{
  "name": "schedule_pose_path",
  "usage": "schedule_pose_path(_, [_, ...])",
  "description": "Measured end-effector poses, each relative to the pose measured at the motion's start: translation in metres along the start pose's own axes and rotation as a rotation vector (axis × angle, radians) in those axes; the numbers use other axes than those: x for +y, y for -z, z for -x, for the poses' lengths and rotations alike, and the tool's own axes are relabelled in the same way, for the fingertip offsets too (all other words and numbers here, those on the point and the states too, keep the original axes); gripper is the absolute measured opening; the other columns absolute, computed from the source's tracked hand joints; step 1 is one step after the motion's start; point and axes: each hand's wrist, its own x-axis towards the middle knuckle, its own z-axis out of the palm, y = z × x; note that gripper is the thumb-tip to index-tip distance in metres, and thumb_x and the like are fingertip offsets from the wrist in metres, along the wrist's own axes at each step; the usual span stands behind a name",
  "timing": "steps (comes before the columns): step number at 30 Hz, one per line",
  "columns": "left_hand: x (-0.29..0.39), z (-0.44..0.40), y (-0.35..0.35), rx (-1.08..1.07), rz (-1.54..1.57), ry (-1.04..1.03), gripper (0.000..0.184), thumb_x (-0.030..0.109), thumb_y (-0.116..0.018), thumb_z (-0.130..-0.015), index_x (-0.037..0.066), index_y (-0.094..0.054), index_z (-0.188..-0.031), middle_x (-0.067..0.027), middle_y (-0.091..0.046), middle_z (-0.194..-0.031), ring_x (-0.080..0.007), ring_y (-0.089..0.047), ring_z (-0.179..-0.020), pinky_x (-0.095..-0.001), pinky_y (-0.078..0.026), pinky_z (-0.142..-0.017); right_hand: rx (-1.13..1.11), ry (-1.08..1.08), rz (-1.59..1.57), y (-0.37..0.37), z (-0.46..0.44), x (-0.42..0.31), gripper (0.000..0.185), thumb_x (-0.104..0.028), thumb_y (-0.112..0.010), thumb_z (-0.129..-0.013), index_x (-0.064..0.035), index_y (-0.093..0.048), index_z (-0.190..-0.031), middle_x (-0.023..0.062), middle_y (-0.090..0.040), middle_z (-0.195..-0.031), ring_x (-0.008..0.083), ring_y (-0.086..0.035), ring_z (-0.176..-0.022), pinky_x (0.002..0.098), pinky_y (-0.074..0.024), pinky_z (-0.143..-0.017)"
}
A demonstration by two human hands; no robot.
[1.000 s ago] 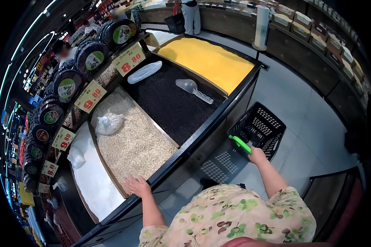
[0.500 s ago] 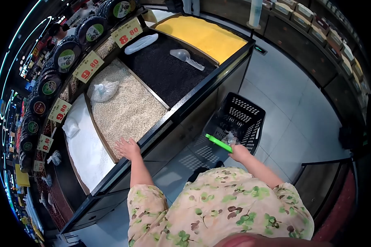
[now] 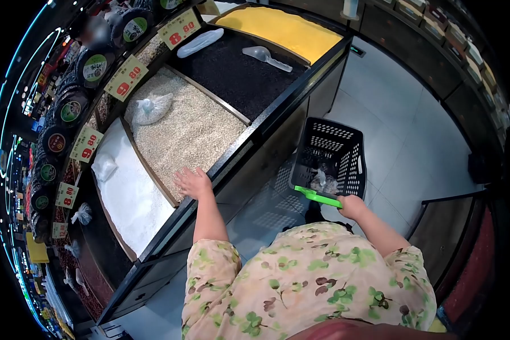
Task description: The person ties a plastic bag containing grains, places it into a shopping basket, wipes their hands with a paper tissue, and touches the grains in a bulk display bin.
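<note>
My left hand (image 3: 194, 183) is open, fingers spread, over the near corner of a bin of pale oat-like grain (image 3: 181, 124); whether it touches the grain I cannot tell. A tied clear plastic bag (image 3: 152, 109) lies on that grain farther back. My right hand (image 3: 351, 207) is wrapped round the bright green handle (image 3: 317, 196) of a black shopping basket (image 3: 351, 141). Inside the basket sits a clear plastic bag (image 3: 324, 180) with pale contents, beside darker things I cannot make out.
Left of the grain is a bin of white powder (image 3: 133, 198). Beyond lie dark grain (image 3: 232, 73) with a clear scoop (image 3: 266, 58) and a yellow bin (image 3: 283, 28). Price signs (image 3: 126, 77) line the back. A dark cabinet (image 3: 445, 243) stands at the right.
The view has shifted, and the counter sits lower and farther right in it. The basket now hangs more squarely in front of me, its bag showing more. Both hands keep their poses.
</note>
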Motion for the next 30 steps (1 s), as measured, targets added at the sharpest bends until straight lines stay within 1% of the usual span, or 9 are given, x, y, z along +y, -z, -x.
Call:
schedule_pose_path(6, [-0.001, 0.003, 0.005, -0.060, -0.005, -0.029, 0.054, 0.046, -0.043, -0.090, 0.018, -0.039, -0.137, -0.0144, -0.024, -0.148, -0.0388, -0.017, -0.137, -0.0625, -0.019, -0.104, -0.087, -0.196, 0.239, 0.000, 0.065, 0.057, 0.013, -0.017, -0.061, -0.070, -0.0112, -0.063, -0.081, 0.0131, -0.065, -0.076, 0.0328, -0.064, -0.076, 0.0463, -0.0513, -0.068])
schedule_pose_path(8, [0.001, 0.002, 0.014, -0.085, 0.019, -0.036, 0.055, 0.046, -0.042, -0.091, 0.018, -0.037, -0.138, -0.0148, -0.024, -0.148, -0.0387, -0.015, -0.138, -0.0619, -0.018, -0.104, -0.132, -0.346, 0.314, -0.007, 0.082, 0.085, 0.012, -0.014, -0.061, -0.071, -0.0146, -0.065, -0.082, 0.0128, -0.065, -0.092, 0.0335, -0.063, -0.089, 0.0476, -0.0500, -0.075])
schedule_pose_path(12, [-0.004, 0.002, 0.009, -0.101, 0.021, -0.049, 0.055, 0.045, -0.041, -0.091, 0.018, -0.036, -0.139, -0.0160, -0.022, -0.149, -0.0393, -0.014, -0.138, -0.0623, -0.018, -0.104, 0.356, -0.556, 0.470, -0.011, 0.123, 0.132, 0.028, -0.014, -0.061, -0.077, -0.0193, -0.064, -0.105, 0.0200, -0.054, -0.116, 0.0365, -0.056, -0.102, 0.0450, -0.0470, -0.083])
schedule_pose_path(14, [-0.002, 0.002, 0.011, -0.106, 0.041, -0.051, 0.055, 0.045, -0.041, -0.091, 0.018, -0.036, -0.139, -0.0167, -0.021, -0.149, -0.0397, -0.013, -0.138, -0.0625, -0.018, -0.104, 0.585, -0.787, 0.347, -0.025, 0.124, 0.153, 0.040, -0.019, -0.061, -0.081, -0.0159, -0.055, -0.120, 0.0190, -0.055, -0.111, 0.0318, -0.060, -0.084, 0.0407, -0.0507, -0.064])
schedule_pose_path(17, [-0.004, 0.002, 0.010, -0.106, 0.068, -0.058, 0.055, 0.045, -0.041, -0.092, 0.018, -0.036, -0.139, -0.0176, -0.019, -0.149, -0.0400, -0.013, -0.138, -0.0627, -0.018, -0.104, 0.772, -1.152, -0.986, -0.019, 0.118, 0.161, 0.051, -0.027, -0.059, -0.086, -0.0146, -0.043, -0.133, 0.0140, -0.055, -0.106, 0.0257, -0.062, -0.073, 0.0351, -0.0495, -0.052])
schedule_pose_path(20, [-0.005, 0.003, 0.008, -0.111, 0.051, -0.064, 0.056, 0.046, -0.040, -0.091, 0.018, -0.035, -0.139, -0.0178, -0.020, -0.149, -0.0400, -0.012, -0.138, -0.0624, -0.018, -0.104, 0.842, -1.103, -1.242, -0.044, 0.105, 0.121, 0.056, -0.031, -0.059, -0.087, -0.0113, -0.037, -0.134, 0.0105, -0.054, -0.096, 0.0208, -0.061, -0.063, 0.0293, -0.0464, -0.045])
schedule_pose_path(21, [-0.004, 0.002, 0.009, -0.113, 0.048, -0.059, 0.056, 0.046, -0.040, -0.091, 0.017, -0.035, -0.139, -0.0178, -0.020, -0.149, -0.0400, -0.012, -0.138, -0.0622, -0.018, -0.104, 0.634, -0.954, -1.296, -0.047, 0.105, 0.101, 0.055, -0.028, -0.063, -0.084, -0.0093, -0.037, -0.129, 0.0104, -0.053, -0.093, 0.0207, -0.061, -0.064, 0.0290, -0.0478, -0.046])
schedule_pose_path(25, [-0.005, -0.001, 0.006, -0.117, 0.070, -0.060, 0.056, 0.046, -0.041, -0.091, 0.017, -0.037, -0.139, -0.0178, -0.020, -0.149, -0.0400, -0.012, -0.138, -0.0614, -0.017, -0.105, 0.975, -0.828, -1.187, -0.078, 0.092, 0.033, 0.045, -0.005, -0.062, -0.081, -0.0093, -0.037, -0.117, 0.0102, -0.052, -0.091, 0.0216, -0.059, -0.063, 0.0345, -0.0510, -0.046])
schedule_pose_path(30, [-0.005, 0.000, 0.006, -0.107, 0.079, -0.059, 0.056, 0.046, -0.042, -0.090, 0.017, -0.038, -0.138, -0.0182, -0.022, -0.148, -0.0403, -0.013, -0.138, -0.0604, -0.016, -0.106, 0.711, -0.947, -1.270, -0.051, 0.097, 0.036, 0.046, 0.004, -0.054, -0.081, -0.0104, -0.033, -0.119, 0.0091, -0.052, -0.077, 0.0200, -0.053, -0.048, 0.0336, -0.0473, -0.040])
